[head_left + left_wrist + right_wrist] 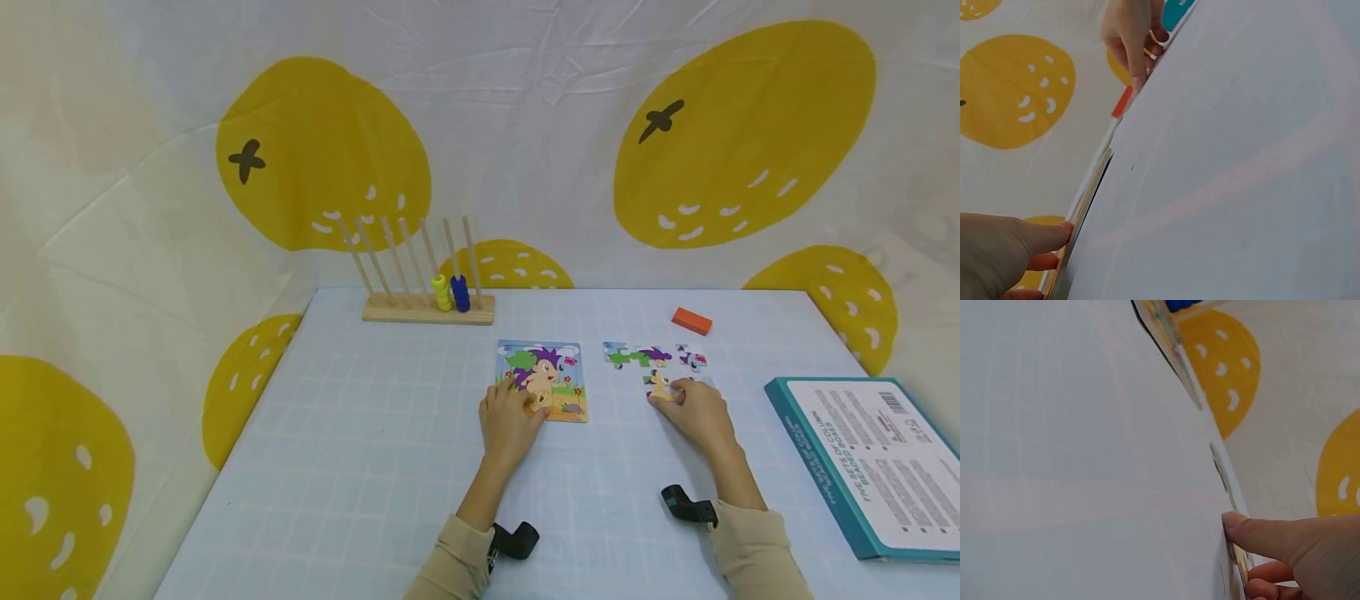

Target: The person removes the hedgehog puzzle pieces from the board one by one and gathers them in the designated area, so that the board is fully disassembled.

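Note:
A square hedgehog picture puzzle board (pixel 564 385) lies flat on the table. My left hand (pixel 508 421) rests over its lower left corner, fingers spread on the picture and thumb near the front edge. To the right, my right hand (pixel 701 412) pinches a yellow and purple puzzle piece (pixel 657 383) between thumb and fingers, low at the tabletop. Just beyond it lie joined puzzle pieces (pixel 637 356) with green and purple parts, and a separate piece (pixel 692 359) with a pink shape. In the right wrist view the thumb (pixel 1244 528) presses at the pieces' near edge.
An orange block (pixel 692 321) lies behind the loose pieces. A wooden peg stand (pixel 429 312) with yellow and blue beads stands at the back left of the board. A teal and white box (pixel 873 458) lies on the right. Wrist cameras are strapped to both forearms.

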Action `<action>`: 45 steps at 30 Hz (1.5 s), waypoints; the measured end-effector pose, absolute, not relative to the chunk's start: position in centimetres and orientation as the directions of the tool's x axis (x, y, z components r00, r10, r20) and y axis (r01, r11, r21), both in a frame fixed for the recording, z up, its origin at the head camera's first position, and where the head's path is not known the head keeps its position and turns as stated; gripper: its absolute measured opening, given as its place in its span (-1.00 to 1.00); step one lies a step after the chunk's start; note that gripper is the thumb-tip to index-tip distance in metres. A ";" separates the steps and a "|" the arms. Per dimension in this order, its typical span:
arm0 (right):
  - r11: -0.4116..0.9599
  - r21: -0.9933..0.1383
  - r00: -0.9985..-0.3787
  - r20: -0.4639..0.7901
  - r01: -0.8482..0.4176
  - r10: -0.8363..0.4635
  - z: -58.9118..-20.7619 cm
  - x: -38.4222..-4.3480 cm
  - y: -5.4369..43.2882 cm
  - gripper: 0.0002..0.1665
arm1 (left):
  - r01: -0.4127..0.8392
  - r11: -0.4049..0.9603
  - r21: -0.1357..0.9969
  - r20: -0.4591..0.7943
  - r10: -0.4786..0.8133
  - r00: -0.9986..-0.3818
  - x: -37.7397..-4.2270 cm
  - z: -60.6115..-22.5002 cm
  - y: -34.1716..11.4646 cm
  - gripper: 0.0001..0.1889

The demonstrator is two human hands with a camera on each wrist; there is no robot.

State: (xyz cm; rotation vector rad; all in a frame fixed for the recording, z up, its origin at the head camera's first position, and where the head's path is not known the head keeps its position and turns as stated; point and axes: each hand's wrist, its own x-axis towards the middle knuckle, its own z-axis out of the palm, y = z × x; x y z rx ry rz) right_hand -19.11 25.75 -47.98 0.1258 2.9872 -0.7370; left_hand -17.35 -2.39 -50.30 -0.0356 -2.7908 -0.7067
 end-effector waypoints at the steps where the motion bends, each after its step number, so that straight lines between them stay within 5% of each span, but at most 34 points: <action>1: 0.881 -0.463 -0.994 -0.081 0.098 0.068 -48.0 -19.1 25.7 -0.27 | 0.088 0.879 0.468 0.257 -0.040 -0.966 -17.4 -50.3 -2.4 -0.69; 33: 0.862 -0.494 -0.993 -0.049 0.117 0.107 -48.1 -19.2 25.1 -0.32 | 0.080 0.878 0.472 0.239 -0.040 -0.970 -17.4 -50.3 -2.4 -0.68; 45: 0.823 -0.564 -0.992 0.125 -0.066 0.006 -47.8 -20.4 21.5 -0.36 | 0.074 0.886 0.457 0.230 -0.037 -0.972 -17.3 -50.4 -2.4 -0.66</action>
